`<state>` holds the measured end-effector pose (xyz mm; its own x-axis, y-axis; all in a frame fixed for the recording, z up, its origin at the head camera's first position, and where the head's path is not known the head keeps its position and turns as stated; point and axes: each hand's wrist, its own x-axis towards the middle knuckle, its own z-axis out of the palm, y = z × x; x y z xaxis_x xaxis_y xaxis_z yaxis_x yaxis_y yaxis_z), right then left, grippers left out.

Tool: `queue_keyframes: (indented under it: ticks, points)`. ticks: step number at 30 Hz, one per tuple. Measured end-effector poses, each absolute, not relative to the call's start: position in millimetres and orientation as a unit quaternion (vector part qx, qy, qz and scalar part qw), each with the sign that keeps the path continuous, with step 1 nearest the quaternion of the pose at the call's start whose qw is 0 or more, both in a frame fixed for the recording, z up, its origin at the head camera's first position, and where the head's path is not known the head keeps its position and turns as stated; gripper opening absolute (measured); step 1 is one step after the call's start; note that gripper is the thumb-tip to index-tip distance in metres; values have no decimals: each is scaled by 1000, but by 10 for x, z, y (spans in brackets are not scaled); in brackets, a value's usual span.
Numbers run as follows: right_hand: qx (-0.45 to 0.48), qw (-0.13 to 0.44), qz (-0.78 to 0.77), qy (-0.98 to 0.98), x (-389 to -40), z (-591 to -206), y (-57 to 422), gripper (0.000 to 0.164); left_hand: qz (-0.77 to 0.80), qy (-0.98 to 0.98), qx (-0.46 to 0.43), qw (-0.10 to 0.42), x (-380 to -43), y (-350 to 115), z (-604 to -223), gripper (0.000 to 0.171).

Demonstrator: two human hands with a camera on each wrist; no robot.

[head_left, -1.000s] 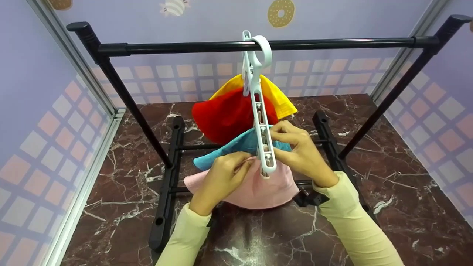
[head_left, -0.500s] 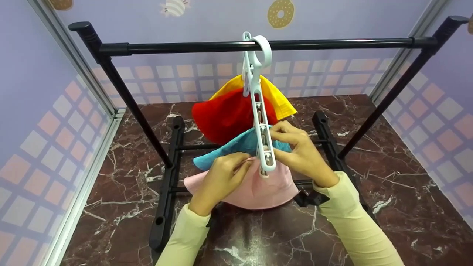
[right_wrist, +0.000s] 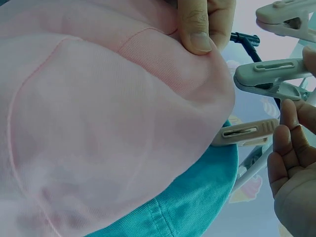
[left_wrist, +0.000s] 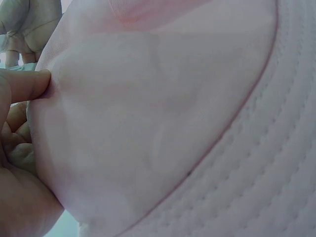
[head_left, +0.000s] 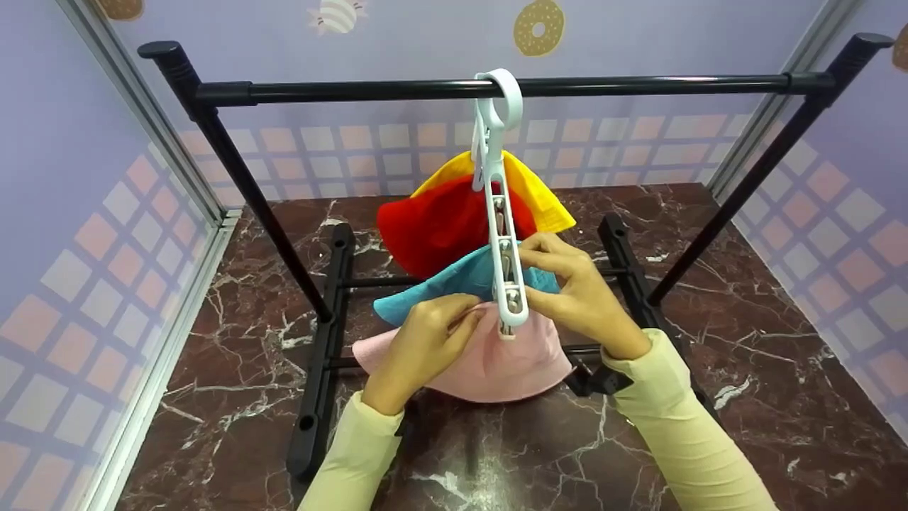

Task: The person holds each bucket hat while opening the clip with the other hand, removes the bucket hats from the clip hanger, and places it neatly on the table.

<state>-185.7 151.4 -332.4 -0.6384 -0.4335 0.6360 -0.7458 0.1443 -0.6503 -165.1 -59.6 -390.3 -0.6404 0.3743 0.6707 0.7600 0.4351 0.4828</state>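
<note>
My left hand [head_left: 424, 341] pinches the top of a pink bucket hat [head_left: 500, 365] between thumb and fingers; its brim hangs below. In the right wrist view, my right hand [right_wrist: 298, 163] pinches the tail end of a grey-white clip [right_wrist: 266, 74], whose mouth is close beside the hat's folded edge. That clip belongs to a white clip hanger [head_left: 507, 248] hooked over the black bar. A blue hat [head_left: 433, 287] hangs just behind the pink one, held by a beige clip [right_wrist: 247, 132]. In the head view the hanger partly hides the right fingertips.
Farther back on the hanger are a red hat [head_left: 433, 227] and a yellow hat [head_left: 543, 195]. A black rack surrounds the work, with its crossbar [head_left: 638, 86] above and its feet [head_left: 312, 411] on the dark marble surface [head_left: 234, 397]. Patterned walls enclose three sides.
The hanger has swung slightly, its far end dropping and shifting right; the red and yellow hats have moved a little right with it. Both hands stay nearly where they were.
</note>
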Motion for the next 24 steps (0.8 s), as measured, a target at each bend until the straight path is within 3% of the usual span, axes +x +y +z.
queue_keyframes:
  ticks: [24]
  points:
    - [395, 132, 543, -729, -1809, -3264, 1569, 42, -404, -806, -359, 239, -1628, -615, -3835, 9]
